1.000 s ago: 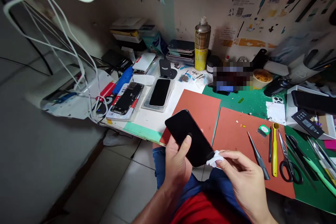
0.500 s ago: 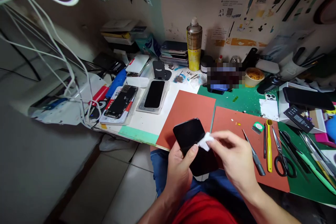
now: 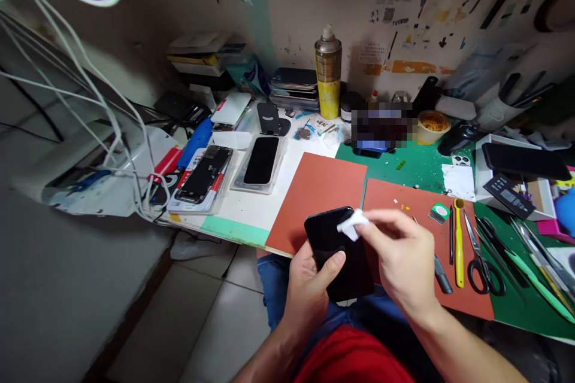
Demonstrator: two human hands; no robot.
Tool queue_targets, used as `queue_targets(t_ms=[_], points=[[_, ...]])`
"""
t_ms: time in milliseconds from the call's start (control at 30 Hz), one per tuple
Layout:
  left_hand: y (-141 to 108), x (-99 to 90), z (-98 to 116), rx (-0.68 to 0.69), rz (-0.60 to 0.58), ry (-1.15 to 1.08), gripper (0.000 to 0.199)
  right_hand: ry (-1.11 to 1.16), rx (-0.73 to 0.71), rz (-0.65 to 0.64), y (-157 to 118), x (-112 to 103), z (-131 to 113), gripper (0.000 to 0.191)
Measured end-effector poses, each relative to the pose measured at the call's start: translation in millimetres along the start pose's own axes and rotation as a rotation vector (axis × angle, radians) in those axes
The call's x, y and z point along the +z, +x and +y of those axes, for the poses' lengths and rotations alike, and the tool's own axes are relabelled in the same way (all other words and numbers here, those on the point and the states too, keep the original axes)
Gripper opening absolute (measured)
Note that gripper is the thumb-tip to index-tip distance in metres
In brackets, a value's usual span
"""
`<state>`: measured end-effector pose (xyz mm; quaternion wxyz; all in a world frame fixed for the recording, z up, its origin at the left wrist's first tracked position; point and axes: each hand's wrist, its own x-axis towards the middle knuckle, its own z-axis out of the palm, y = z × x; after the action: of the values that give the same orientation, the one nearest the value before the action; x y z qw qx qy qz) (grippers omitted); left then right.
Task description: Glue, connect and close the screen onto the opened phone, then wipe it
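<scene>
A black smartphone [image 3: 345, 269] with a dark, glossy face is gripped along its left side by my left hand [image 3: 309, 281], the thumb lying across the glass. My right hand [image 3: 399, 251] pinches a small crumpled white wipe [image 3: 353, 225], which lies against the phone's upper right part. The phone is tilted above my lap at the front edge of the bench. Behind it lie two reddish-brown mats [image 3: 321, 191]. How my left fingers sit behind the phone is hidden.
Scissors [image 3: 480, 257], a yellow-handled brush [image 3: 459, 245] and tweezers lie to the right. Another phone [image 3: 261, 160] rests on a clear case at the left, beside a phone screen assembly [image 3: 204, 173]. A spray can [image 3: 329, 75] stands at the back. White cables [image 3: 108, 102] hang at left.
My right hand has moved the wipe up towards the phone's top edge. The phone has turned a little more upright in my left hand, and the view has shifted slightly.
</scene>
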<state>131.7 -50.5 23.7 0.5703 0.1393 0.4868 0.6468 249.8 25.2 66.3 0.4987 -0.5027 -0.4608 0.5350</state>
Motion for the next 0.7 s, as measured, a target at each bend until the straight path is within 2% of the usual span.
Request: queue_targets(t_ms=[100,233,300,433,533,600,700], points=[[-1,0.9,-1,-0.003,-0.003,-0.003,0.053,0.050,-0.009,-0.013,0,2,-2,0.012],[-1,0.3,-1,-0.013,-0.067,0.008,0.050,0.065,0.002,0.028,-6,-2,4,0.011],[-1,-2.5,-2,-0.017,-0.080,0.040,0.049,0.063,-0.011,-0.003,-1,-6,3,0.012],[-2,-11.5,0,-0.061,-0.091,0.136,0.047,0.001,0.022,-0.214,22,-24,-14,0.013],[-2,-15.8,5,-0.100,-0.138,0.280,0.044,-0.143,0.044,-0.374,39,-38,-31,0.015],[-1,-15.3,8,-0.100,-0.170,0.388,0.041,-0.225,0.054,-0.476,46,-38,-39,0.014],[0,-11.4,11,-0.073,-0.251,0.492,0.038,-0.289,0.082,-0.633,50,-24,-46,0.009]])
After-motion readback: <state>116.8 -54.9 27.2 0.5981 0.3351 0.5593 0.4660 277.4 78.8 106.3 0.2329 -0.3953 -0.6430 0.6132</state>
